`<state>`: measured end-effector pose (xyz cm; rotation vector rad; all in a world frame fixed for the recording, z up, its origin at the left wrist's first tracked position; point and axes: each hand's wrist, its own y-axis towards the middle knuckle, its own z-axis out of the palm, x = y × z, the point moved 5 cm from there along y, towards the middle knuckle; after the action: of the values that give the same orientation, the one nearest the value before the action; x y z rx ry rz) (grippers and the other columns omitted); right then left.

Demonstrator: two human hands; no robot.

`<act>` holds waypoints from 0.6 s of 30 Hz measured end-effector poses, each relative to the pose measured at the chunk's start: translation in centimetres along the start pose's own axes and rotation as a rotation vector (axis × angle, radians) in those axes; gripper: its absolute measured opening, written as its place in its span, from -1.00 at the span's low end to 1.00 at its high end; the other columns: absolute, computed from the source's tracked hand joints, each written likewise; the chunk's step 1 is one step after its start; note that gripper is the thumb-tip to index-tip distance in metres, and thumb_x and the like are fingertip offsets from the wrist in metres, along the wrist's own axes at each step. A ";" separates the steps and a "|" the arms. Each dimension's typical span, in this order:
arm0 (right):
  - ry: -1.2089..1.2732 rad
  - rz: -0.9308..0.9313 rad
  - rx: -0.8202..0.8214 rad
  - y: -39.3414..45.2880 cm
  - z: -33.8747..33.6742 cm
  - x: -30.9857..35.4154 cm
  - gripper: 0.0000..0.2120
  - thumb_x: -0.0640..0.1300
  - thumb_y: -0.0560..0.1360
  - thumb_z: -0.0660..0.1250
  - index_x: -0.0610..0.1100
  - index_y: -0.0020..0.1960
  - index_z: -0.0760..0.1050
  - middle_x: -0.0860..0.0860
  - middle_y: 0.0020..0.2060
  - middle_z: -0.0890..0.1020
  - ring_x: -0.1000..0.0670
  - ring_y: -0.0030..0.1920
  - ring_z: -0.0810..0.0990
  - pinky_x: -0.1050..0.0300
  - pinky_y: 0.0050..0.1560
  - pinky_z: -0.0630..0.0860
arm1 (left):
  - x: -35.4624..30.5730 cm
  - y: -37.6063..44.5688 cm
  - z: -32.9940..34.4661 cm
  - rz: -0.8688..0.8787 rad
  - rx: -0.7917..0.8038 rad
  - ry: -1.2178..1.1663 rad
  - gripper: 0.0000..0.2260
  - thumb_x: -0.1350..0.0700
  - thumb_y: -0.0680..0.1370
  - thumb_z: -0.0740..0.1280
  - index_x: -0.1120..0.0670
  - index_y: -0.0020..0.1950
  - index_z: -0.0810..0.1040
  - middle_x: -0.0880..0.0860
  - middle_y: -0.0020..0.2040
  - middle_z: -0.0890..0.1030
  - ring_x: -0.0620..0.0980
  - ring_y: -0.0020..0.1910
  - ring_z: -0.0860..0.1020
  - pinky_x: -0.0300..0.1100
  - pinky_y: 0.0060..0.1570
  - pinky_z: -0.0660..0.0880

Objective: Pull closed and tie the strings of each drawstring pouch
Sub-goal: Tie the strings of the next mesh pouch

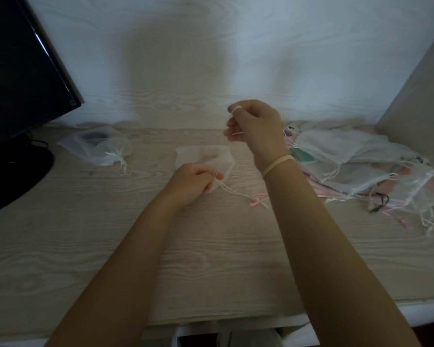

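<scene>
At the centre of the frame the left hand [194,182] pinches the gathered neck of a sheer white drawstring pouch [203,159], fingers curled round the point where its white strings [232,191] leave the fabric. The pouch lies flat on the pale wood-grain desk [211,259], its body reaching up and left from the hand; whether it holds anything cannot be told. Just above and to the right, the right hand [257,127] is raised off the desk with its fingers curled, a loop of thin white cord [236,110] wound over the index fingertip and another short length showing between the lower fingers. A pale band [277,165] circles that wrist. Loose string ends trail right and down from the left hand to a small pink knot [255,202] on the desk.

Bare desk spreads below and between the forearms down to the front edge at the bottom of the frame. At centre left lies a closed mesh pouch [95,146], its tied strings pointing lower right, with something dark inside. At the right edge sits a heap of untied pouches [356,161], white and pink strings spilling toward the lower right. A dark monitor [18,71] fills the upper left.
</scene>
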<state>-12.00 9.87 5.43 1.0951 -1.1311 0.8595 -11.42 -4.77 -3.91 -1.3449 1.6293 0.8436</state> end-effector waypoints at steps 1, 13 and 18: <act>-0.018 -0.002 0.026 0.2 0.6 0.1 -0.87 -0.31 0.52 0.24 -0.23 -0.09 0.57 -0.11 -0.37 0.58 -0.06 -0.39 0.58 0.18 -0.38 0.55 | -0.1 -0.1 0.1 0.007 0.019 0.006 -0.77 0.19 0.53 0.26 -0.01 -0.13 0.71 -0.01 -0.33 0.63 -0.14 -0.36 0.47 -0.26 -0.27 0.39; -0.500 -0.145 0.115 0.4 1.9 -1.8 -0.54 -0.35 0.44 0.21 0.04 0.25 0.43 -0.03 -0.10 0.57 -0.09 -0.14 0.63 -0.07 -0.06 0.62 | -0.1 0.5 0.1 0.016 0.025 -0.138 -0.76 0.11 0.63 0.26 0.12 -0.16 0.64 -0.01 -0.42 0.49 -0.15 -0.46 0.41 -0.33 -0.38 0.36; -0.749 -0.051 0.417 -1.0 2.0 -3.1 -0.85 -0.28 0.45 0.32 -0.09 -0.03 0.52 -0.01 -0.17 0.63 -0.01 -0.16 0.63 0.08 -0.06 0.59 | 0.3 0.7 -0.1 -0.041 -0.020 -0.402 -0.73 0.14 0.65 0.22 0.13 -0.22 0.56 -0.03 -0.49 0.47 -0.10 -0.46 0.40 -0.27 -0.45 0.29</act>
<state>-12.25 7.72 2.32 1.8776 -1.5577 0.6670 -12.17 -4.83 -4.11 -1.1299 1.2787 1.0321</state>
